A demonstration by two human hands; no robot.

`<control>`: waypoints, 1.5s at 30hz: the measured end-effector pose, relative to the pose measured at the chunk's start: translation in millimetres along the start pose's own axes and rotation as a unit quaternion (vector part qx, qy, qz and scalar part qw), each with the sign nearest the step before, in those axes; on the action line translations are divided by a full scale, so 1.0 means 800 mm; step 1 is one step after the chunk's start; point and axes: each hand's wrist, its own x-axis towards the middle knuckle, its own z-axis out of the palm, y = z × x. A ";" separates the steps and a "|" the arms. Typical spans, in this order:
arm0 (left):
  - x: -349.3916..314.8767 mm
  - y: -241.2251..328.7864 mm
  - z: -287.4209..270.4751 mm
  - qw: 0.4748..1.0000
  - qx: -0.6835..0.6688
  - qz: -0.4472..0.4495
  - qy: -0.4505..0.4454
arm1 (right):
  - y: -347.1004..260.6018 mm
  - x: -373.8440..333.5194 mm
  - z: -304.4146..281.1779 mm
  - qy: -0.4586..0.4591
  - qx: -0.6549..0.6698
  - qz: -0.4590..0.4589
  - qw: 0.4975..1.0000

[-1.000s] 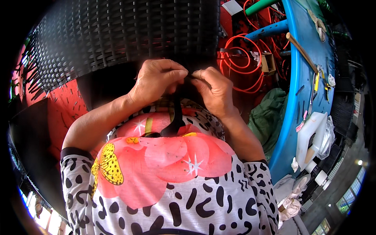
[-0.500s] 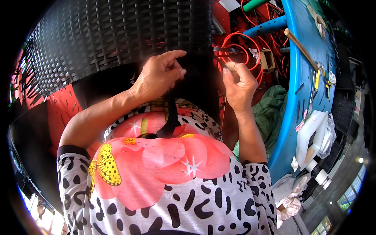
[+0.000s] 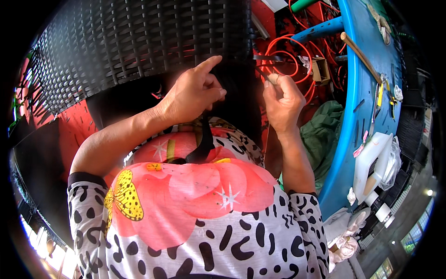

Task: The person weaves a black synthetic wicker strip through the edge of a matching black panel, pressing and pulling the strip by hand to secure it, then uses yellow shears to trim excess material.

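Observation:
A large panel of black woven plastic strips [image 3: 139, 39] stands in front of me, its lower edge just beyond my hands. My left hand [image 3: 193, 90] is beside that edge, index finger stretched toward the weave. Its thumb and other fingers are curled together, and whatever may be between them is lost against the dark gap. To the right, my right hand [image 3: 282, 95] pinches a thin black strip [image 3: 263, 73] between thumb and index finger. The strip runs up and left toward the panel's edge. Another flat black strip [image 3: 273, 58] sticks out from the panel just above.
On the right stands a blue table [image 3: 355, 100] with a wooden-handled tool [image 3: 360, 56], yellow-handled tools [image 3: 381, 90] and white plastic pieces. Below it lie orange hose coils [image 3: 290, 49], a small cardboard box [image 3: 320, 70] and a green sack [image 3: 323, 128].
My left index finger has straightened and lifted toward the weave, with its hand shifting slightly right. My right hand keeps its pinch in nearly the same place.

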 end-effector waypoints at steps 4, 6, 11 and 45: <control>0.004 0.002 -0.004 0.998 -0.055 -0.014 -0.022 | 0.002 0.001 -0.002 0.006 -0.005 -0.003 1.000; 0.006 0.001 -0.007 0.995 -0.095 0.002 -0.028 | 0.004 0.002 -0.003 0.019 -0.011 0.006 1.000; 0.010 -0.003 -0.010 0.987 -0.156 0.003 -0.043 | 0.009 0.000 0.001 0.016 -0.003 0.020 1.000; -0.032 -0.054 -0.054 0.910 0.236 0.285 0.185 | -0.034 0.042 0.078 -0.016 -0.203 -0.016 0.979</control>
